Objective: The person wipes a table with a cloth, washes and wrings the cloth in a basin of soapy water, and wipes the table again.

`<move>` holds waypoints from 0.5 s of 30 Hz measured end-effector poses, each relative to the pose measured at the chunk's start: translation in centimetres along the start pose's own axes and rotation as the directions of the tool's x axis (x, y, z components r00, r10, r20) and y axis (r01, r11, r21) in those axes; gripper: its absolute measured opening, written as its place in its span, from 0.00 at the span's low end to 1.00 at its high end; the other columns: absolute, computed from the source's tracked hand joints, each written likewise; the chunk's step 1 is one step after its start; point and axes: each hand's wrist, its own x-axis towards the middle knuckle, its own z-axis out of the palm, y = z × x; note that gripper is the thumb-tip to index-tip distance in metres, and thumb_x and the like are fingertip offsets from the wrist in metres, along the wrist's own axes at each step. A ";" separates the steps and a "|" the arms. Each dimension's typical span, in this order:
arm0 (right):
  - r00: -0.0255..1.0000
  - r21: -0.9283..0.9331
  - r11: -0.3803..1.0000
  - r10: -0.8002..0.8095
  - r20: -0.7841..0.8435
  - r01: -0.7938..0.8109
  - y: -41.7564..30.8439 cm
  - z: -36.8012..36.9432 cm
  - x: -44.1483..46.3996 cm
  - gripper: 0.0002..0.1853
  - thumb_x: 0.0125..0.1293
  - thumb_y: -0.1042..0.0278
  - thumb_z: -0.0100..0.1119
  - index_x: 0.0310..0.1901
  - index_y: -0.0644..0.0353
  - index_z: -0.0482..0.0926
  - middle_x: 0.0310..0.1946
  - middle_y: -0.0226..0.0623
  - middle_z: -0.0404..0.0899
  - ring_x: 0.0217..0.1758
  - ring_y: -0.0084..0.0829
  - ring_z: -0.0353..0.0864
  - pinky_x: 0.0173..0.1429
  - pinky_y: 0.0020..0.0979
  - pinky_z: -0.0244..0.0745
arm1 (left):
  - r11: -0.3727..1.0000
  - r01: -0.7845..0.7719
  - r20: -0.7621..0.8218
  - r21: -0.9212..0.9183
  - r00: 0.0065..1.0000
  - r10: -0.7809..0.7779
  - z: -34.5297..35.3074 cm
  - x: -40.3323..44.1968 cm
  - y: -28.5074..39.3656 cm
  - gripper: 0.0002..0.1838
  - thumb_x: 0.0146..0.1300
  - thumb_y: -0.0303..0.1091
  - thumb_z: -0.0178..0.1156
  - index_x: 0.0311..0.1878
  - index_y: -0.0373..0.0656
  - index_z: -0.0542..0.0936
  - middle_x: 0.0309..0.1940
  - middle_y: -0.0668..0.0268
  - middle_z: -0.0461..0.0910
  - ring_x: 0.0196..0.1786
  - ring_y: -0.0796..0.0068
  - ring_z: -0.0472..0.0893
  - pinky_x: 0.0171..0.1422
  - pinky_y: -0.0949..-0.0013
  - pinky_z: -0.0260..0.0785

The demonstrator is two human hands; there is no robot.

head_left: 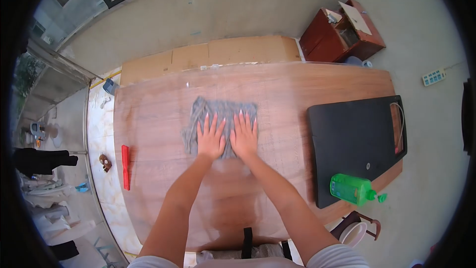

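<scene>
A grey cloth (224,105) lies spread and rumpled on the wooden table (277,178), around its middle. My left hand (211,138) rests flat on the left part of the cloth, fingers stretched out and pointing away from me. Beside it, my right hand (244,135) presses flat on the right part with its fingers extended. The two hands are close together near the thumbs. Neither is wrapped round anything; the cloth is under both palms.
On the table's right side lies a flat black panel (347,144), with a green bottle (351,189) on its near edge. A narrow red object (126,167) lies near the left edge. Beyond are cardboard (253,49), a reddish-brown cabinet (325,34) and a wall power strip (434,77).
</scene>
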 end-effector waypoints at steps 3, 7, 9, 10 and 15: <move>1.000 0.026 1.000 -0.015 0.015 0.015 -1.1 -0.7 -8.6 0.32 0.68 0.55 0.46 0.71 0.59 0.60 0.74 0.42 0.55 0.79 0.43 0.47 0.78 0.54 0.35 | 0.999 -0.016 0.069 -0.038 0.997 0.019 -0.8 -7.6 2.5 0.32 0.63 0.44 0.48 0.72 0.54 0.64 0.76 0.57 0.51 0.78 0.47 0.45 0.76 0.35 0.31; 0.997 0.054 0.998 -0.038 0.063 0.035 -2.8 -1.8 -19.7 0.32 0.68 0.55 0.48 0.71 0.61 0.60 0.74 0.44 0.55 0.79 0.45 0.47 0.77 0.56 0.35 | 0.996 -0.020 0.165 -0.085 0.986 0.034 -2.3 -17.4 5.8 0.33 0.62 0.44 0.50 0.73 0.55 0.63 0.77 0.58 0.50 0.78 0.48 0.45 0.76 0.35 0.31; 0.991 0.066 0.997 -0.042 0.125 0.034 -3.6 -2.5 -24.5 0.33 0.69 0.54 0.46 0.72 0.60 0.57 0.75 0.43 0.51 0.80 0.43 0.44 0.78 0.55 0.34 | 0.995 -0.016 0.203 -0.097 0.979 0.036 -2.8 -21.9 7.3 0.33 0.62 0.44 0.50 0.73 0.56 0.62 0.77 0.58 0.50 0.78 0.49 0.45 0.76 0.35 0.31; 0.988 0.080 0.996 -0.045 0.151 0.033 -4.1 -3.1 -26.5 0.33 0.69 0.54 0.47 0.72 0.61 0.58 0.75 0.44 0.51 0.80 0.44 0.44 0.78 0.56 0.34 | 0.994 -0.014 0.217 -0.104 0.975 0.037 -3.0 -23.9 8.0 0.33 0.62 0.44 0.50 0.73 0.57 0.62 0.77 0.59 0.50 0.78 0.50 0.45 0.76 0.35 0.31; 0.967 0.099 0.994 -0.071 0.244 0.048 -6.4 -4.0 -33.9 0.34 0.68 0.54 0.46 0.71 0.64 0.57 0.75 0.47 0.48 0.80 0.47 0.41 0.77 0.57 0.32 | 0.995 0.000 0.241 -0.101 0.970 0.024 -3.4 -32.6 10.1 0.33 0.63 0.45 0.50 0.73 0.56 0.61 0.77 0.60 0.49 0.78 0.51 0.46 0.76 0.36 0.33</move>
